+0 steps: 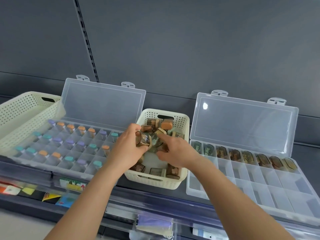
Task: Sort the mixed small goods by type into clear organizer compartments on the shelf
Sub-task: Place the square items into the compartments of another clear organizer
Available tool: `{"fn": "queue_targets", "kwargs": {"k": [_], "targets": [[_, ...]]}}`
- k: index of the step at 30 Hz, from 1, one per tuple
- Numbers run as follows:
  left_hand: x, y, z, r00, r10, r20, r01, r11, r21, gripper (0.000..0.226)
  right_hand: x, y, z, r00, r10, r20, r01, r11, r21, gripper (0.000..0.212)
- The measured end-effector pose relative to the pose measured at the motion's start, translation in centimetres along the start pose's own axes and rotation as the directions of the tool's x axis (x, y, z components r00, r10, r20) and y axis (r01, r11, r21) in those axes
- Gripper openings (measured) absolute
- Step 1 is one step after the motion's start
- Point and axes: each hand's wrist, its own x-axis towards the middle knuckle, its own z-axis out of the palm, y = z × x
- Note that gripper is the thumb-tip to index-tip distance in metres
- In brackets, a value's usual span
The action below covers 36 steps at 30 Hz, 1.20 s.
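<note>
The middle of the cream basket (156,181) is covered by the left grip (127,147) and the right grip (175,152), so the small boxes (167,125) beneath them are hidden. Whether anything is held in the right grip cannot be told. The print on the held box (142,140) in the left grip is too blurred to be read. The perforated tray (20,115) is cut off by the left edge, and the right organizer (259,181) by the right edge. The shelf labels (72,184) are smeared beyond reading, and the packets (154,227) below are cropped at the bottom.

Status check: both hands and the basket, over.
Left hand grips a brown case over the basket. Right hand in the pile, grip unclear. Right organizer back row filled, nothing blocking it.
</note>
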Motion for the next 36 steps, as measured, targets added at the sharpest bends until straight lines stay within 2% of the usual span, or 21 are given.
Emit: {"fn": "queue_targets", "kwargs": {"k": [2, 6, 10, 13, 16, 22, 26, 30, 33, 36], "targets": [[-0.1, 1.0, 0.3, 0.999, 0.035, -0.023, -0.036, 0.999, -0.041, 0.055, -1.2, 0.7, -1.4, 1.000, -0.007, -0.029, 0.011, 0.992, 0.128, 0.055], [-0.3, 4.1, 1.3, 0.988, 0.156, 0.023, -0.150, 0.975, -0.164, 0.054, -4.0, 3.1, -3.8, 0.978, 0.069, -0.198, -0.013, 0.961, 0.275, 0.044], [-0.7, 7.1, 2.9, 0.952, 0.279, 0.126, -0.256, 0.951, -0.174, 0.060, -6.8, 5.7, -4.5, 0.908, 0.203, -0.367, -0.096, 0.953, 0.288, 0.045], [-0.8, 8.8, 4.6, 0.918, 0.346, 0.194, -0.330, 0.938, -0.107, 0.058, -8.3, 7.5, -4.2, 0.882, 0.237, -0.407, -0.149, 0.960, 0.236, 0.043], [-0.4, 9.9, 6.3, 0.869, 0.423, 0.259, -0.440, 0.898, 0.012, 0.052, -9.3, 8.8, -3.9, 0.890, 0.233, -0.391, -0.192, 0.971, 0.141, 0.041], [0.4, 10.3, 9.0, 0.787, 0.465, 0.406, -0.571, 0.798, 0.192, 0.049, -9.5, 10.3, -2.9, 0.901, 0.247, -0.357, -0.270, 0.963, -0.014, 0.042], [1.0, 10.2, 10.1, 0.776, 0.428, 0.464, -0.602, 0.723, 0.340, 0.047, -8.9, 10.7, -2.4, 0.911, 0.251, -0.328, -0.285, 0.957, -0.061, 0.040], [1.2, 10.3, 10.6, 0.765, 0.407, 0.499, -0.624, 0.661, 0.418, 0.040, -8.1, 11.1, -2.3, 0.935, 0.276, -0.224, -0.304, 0.947, -0.105, 0.038], [1.4, 10.0, 10.9, 0.775, 0.402, 0.487, -0.609, 0.679, 0.409, 0.040, -7.8, 11.4, -2.1, 0.945, 0.281, -0.165, -0.304, 0.943, -0.134, 0.042], [1.6, 9.8, 10.9, 0.773, 0.401, 0.491, -0.607, 0.693, 0.389, 0.041, -7.7, 11.5, -1.9, 0.947, 0.266, -0.181, -0.290, 0.950, -0.119, 0.045]]}}
